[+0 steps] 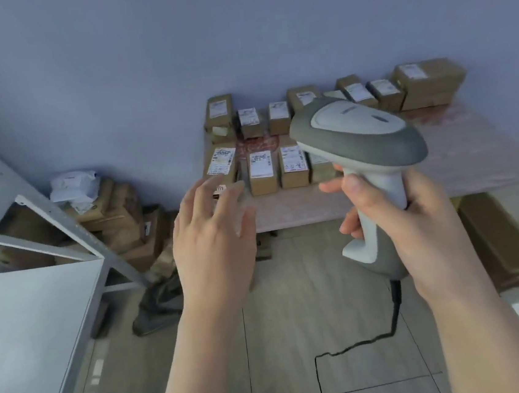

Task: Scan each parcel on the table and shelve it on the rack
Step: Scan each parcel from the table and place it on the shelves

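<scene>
Several small brown parcels with white labels stand in two rows on the pinkish table [471,154] against the wall. The front-left parcel [221,163] is the closest one to my left hand [212,233], which is stretched out with straight spread fingers just short of it, holding nothing. My right hand [411,222] grips the handle of a grey and white barcode scanner [357,134]; its head is raised in front of the parcels and covers some of them. A black cable [363,342] hangs from the scanner to the floor.
A grey metal rack [45,215] stands at the left, with a white shelf board [32,332] in front. Cardboard boxes and white bags are piled on the floor [115,211] between rack and table. A flat brown carton [502,234] leans at the right.
</scene>
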